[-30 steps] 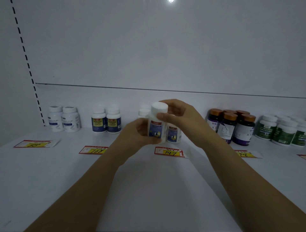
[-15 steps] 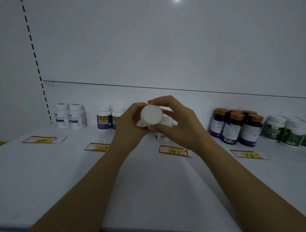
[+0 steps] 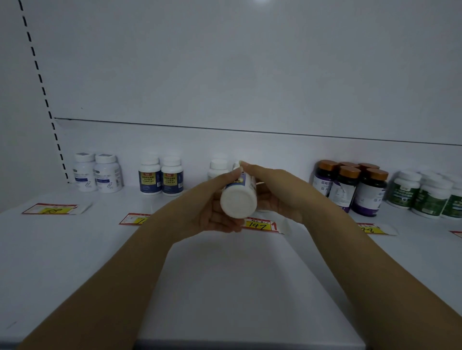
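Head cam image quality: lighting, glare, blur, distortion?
Head view: dim, bluish light, one glare spot at the top edge; wide-angle skew leans the slotted upright; bottle between left hand and right hand slightly soft; price tag 147 legible, small label print not.

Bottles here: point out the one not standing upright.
The white bottle held between the left hand and right hand: it lies tipped, a round white end facing the camera, while the others stand upright.
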`<state>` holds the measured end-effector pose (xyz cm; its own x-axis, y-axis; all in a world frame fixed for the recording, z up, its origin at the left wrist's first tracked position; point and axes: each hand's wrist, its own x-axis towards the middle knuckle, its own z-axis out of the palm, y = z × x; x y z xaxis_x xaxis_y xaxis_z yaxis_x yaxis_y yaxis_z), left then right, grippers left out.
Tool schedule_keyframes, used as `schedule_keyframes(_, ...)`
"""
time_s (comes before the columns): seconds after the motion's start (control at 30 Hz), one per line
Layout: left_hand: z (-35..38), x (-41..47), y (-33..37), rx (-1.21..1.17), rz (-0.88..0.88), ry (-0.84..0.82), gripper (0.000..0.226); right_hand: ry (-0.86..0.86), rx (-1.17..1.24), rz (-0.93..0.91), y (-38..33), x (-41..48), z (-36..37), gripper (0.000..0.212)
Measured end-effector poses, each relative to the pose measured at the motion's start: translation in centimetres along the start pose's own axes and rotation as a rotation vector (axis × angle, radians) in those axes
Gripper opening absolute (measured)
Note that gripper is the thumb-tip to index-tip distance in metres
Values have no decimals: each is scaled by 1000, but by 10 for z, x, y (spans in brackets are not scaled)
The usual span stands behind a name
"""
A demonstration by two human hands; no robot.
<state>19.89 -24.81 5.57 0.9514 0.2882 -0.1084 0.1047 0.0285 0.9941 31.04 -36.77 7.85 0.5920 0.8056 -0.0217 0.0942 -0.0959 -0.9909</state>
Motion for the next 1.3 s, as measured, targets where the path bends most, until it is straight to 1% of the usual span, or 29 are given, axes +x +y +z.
schedule_keyframes(0.17, -3, -2, 0, -25, -29, -5, 64, -8, 71, 40, 2, 1, 0, 37)
schedule_keyframes(0.27, -3, -1, -1, 18, 0, 2, 61, -6, 54, 7, 2, 3, -1, 33)
schedule_keyframes(0.37, 2, 3, -2, 97, 117, 36, 49, 8, -65, -145, -1, 5, -9, 29)
schedule_keyframes(0.43, 3, 5, -3, 190, 222, 89, 43, -1, -178, -283, -6, 1, -16, 26)
schedule_keyframes(0.47, 4, 6, -3, 242, 276, 121, 37, 0, -224, -331, -8, -1, -19, 25)
schedule_keyframes(0.53, 5, 6, -4, 342, 366, 183, 20, 30, -322, -370, -12, -5, -22, 23)
schedule_keyframes(0.57, 5, 6, -5, 394, 393, 205, 19, 51, -374, -376, -12, -6, -22, 23)
schedule_keyframes(0.63, 5, 8, -8, 472, 421, 234, 27, 81, -458, -381, -13, -7, -22, 24)
schedule_keyframes(0.73, 3, 10, -11, 487, 427, 274, 51, 101, -527, -378, -17, -7, -26, 26)
schedule_keyframes(0.83, 3, 8, -12, 547, 397, 298, 55, 161, -548, -386, -36, -2, -36, 24)
schedule_keyframes(0.9, 5, 5, -14, 675, 346, 270, 62, 228, -556, -413, -52, 7, -47, 26)
schedule_keyframes(1.0, 8, 3, -19, 926, 256, 156, 83, 297, -626, -411, -70, 23, -61, 29)
schedule_keyframes(1.1, 5, 4, -28, 1134, 75, 124, 112, 321, -706, -377, -73, 41, -65, 30)
schedule_keyframes(1.13, 3, 6, -31, 1189, 12, 120, 117, 339, -729, -363, -72, 46, -65, 31)
schedule_keyframes(1.2, 1, 9, -36, 1252, -50, 100, 122, 384, -758, -343, -66, 55, -66, 33)
schedule_keyframes(1.3, 1, 12, -38, 1290, -54, 72, 123, 390, -785, -304, -55, 64, -66, 33)
